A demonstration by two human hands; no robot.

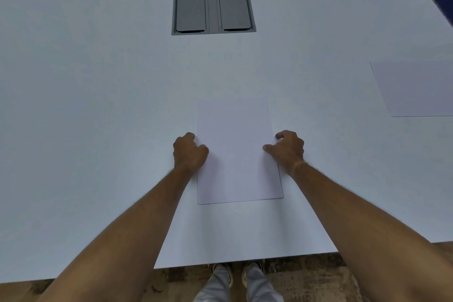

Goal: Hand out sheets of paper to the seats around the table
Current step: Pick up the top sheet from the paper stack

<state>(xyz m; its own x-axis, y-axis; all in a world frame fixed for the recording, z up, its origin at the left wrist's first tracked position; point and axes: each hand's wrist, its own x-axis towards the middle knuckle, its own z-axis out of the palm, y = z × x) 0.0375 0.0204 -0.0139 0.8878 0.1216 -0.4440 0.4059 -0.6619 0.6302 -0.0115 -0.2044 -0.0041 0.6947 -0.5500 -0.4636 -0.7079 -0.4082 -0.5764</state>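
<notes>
From the head camera, a thin white stack of paper sheets (236, 152) lies flat on the broad white table (98, 105), squared to its near edge and close to it, directly before the person. The left hand (190, 152) has its fingers curled at the stack's left long edge, thumb resting on the top sheet; the right hand (288, 148) does likewise at the right long edge, fingers hooked and thumb on the paper. Whether either has an edge actually pinched cannot be told. A single white sheet (416, 88) lies well apart toward the table's right edge. A grey recessed cable hatch with two flaps (213, 1) sits toward the table's centre. The paper looks light, limp and slippery on the smooth top; one sheet probably peels best from a long edge or corner, thumb sliding it off.
</notes>
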